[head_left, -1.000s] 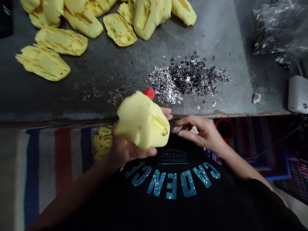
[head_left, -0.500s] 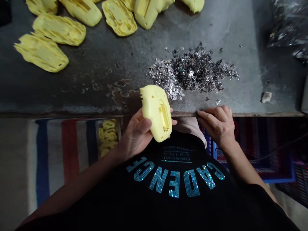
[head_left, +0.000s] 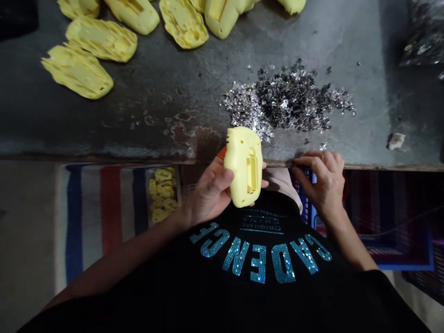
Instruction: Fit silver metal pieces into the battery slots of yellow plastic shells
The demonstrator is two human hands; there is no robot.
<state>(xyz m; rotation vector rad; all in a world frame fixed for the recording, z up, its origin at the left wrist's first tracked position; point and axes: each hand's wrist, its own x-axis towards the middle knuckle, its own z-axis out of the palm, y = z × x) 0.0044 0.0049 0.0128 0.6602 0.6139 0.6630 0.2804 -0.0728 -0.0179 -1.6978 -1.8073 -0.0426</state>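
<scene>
My left hand (head_left: 213, 189) is closed around a yellow plastic toy shell (head_left: 237, 169) in front of my chest, thumb on its near face. The shell stands nearly upright in view, its oblong battery compartment facing up, with small holes near the ends. Something orange (head_left: 222, 152) shows behind its left side; I cannot make out what it is. At the table's front edge rests my right hand (head_left: 322, 180), thumb and index finger pinched together; whatever is between them is too small to name. Beyond both hands lies a heap of small shiny metal pieces (head_left: 287, 99).
Several more yellow shells (head_left: 81, 74) lie at the back left of the grey metal table (head_left: 145, 97). A clear bag of metal pieces (head_left: 425, 41) and a whitish lump (head_left: 396, 141) are on the right. Below the edge are a box of yellow parts (head_left: 163, 194) and a blue crate (head_left: 398, 266).
The camera view has shifted a little. My left hand has moved slightly right and turned the yellow shell more upright. The orange bit has come into sight. My right hand stays pinched at the edge.
</scene>
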